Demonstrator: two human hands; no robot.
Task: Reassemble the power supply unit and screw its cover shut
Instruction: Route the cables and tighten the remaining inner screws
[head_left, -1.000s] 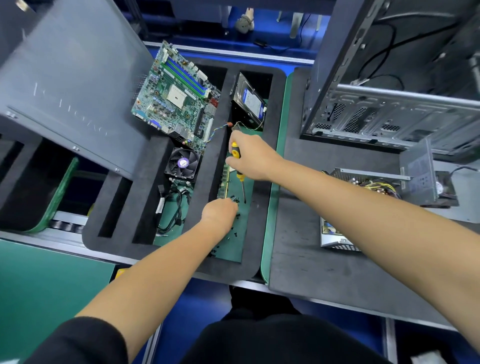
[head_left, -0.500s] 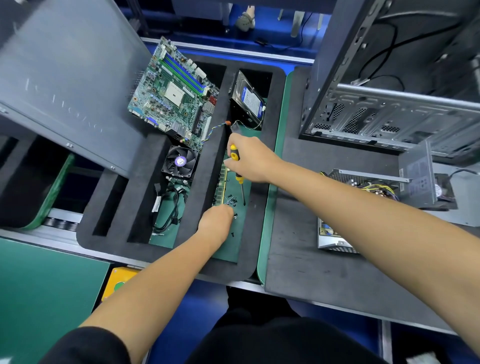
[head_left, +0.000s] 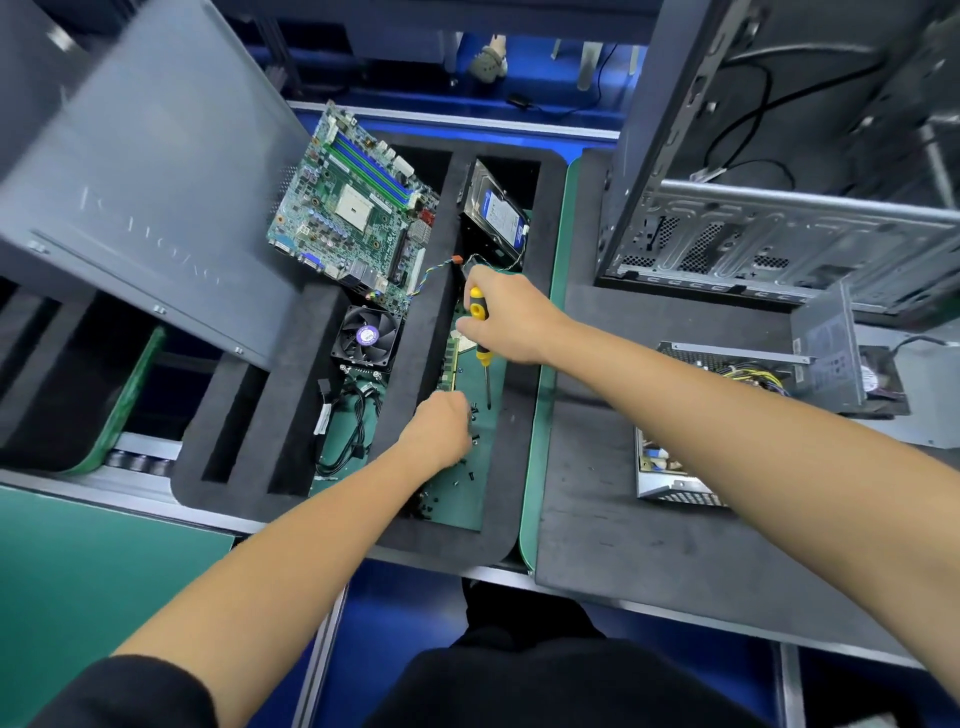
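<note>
- My right hand (head_left: 506, 317) grips the screwdriver (head_left: 481, 338) over the foam tray (head_left: 415, 374).
- My left hand (head_left: 439, 431) curls among the screws (head_left: 474, 415); a pinch I cannot tell.
- The power supply (head_left: 675, 467) lies open, right of the tray.

Worn on the head; looking steeply down and forward over both forearms; close above the tabletop (head_left: 623, 561); wide-angle, edges bowed.
</note>
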